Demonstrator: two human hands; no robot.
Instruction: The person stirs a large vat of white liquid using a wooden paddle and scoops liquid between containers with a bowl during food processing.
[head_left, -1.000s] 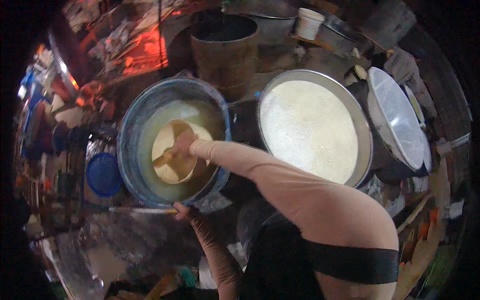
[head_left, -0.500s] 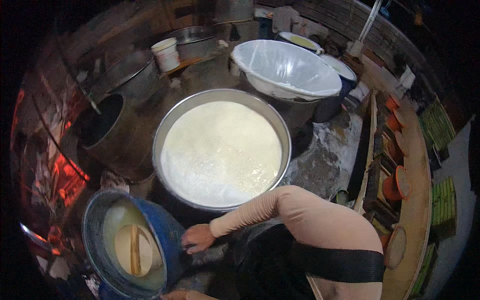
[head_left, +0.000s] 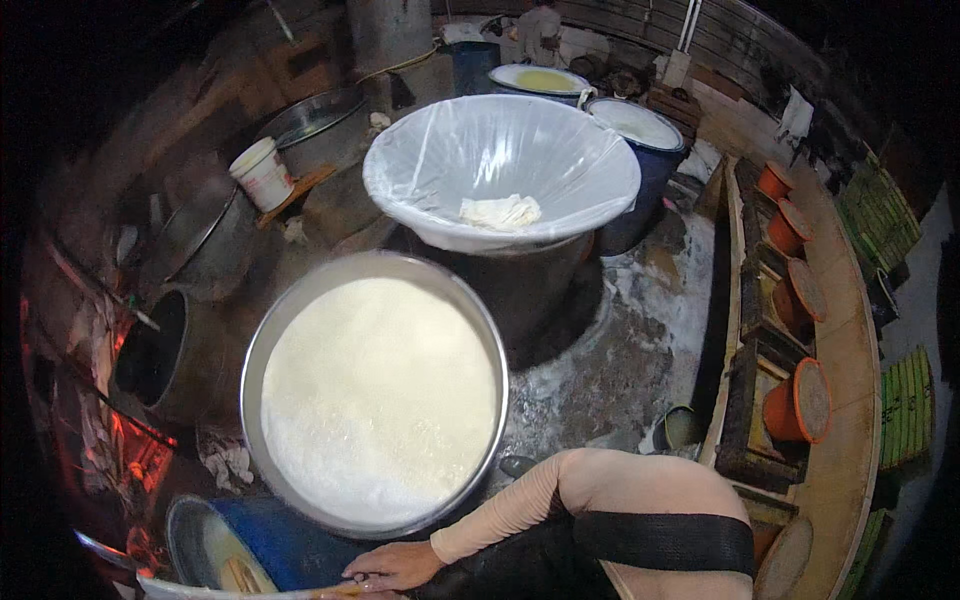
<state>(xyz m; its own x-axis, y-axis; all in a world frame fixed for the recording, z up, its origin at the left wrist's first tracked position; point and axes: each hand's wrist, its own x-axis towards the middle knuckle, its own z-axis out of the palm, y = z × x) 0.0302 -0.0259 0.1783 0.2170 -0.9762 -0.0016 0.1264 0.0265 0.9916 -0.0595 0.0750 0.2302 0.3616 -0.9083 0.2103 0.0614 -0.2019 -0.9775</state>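
My right hand [head_left: 395, 568], fingers curved, reaches down beside the blue tub [head_left: 300, 535] at the lower left and closes over something pale I cannot make out. My left hand [head_left: 355, 590] is barely visible beneath it, its fingers mostly hidden. Inside the tub are cloudy liquid and part of a wooden-handled piece [head_left: 240, 572]. Directly beyond stands a wide steel pan [head_left: 370, 390] full of creamy white liquid.
Behind sits a plastic-lined basin [head_left: 420, 160] with crumpled white cloth. Farther back are filled drums [head_left: 635, 170] and a white bucket [head_left: 262, 172]. Orange pots [head_left: 795, 395] line a plank on the right. A dark drum [head_left: 165, 360] stands left, near a red glow.
My right hand has left the tub's inside for its outer side. The view has swung right and up, so pan and tub sit lower left and more of the surroundings shows.
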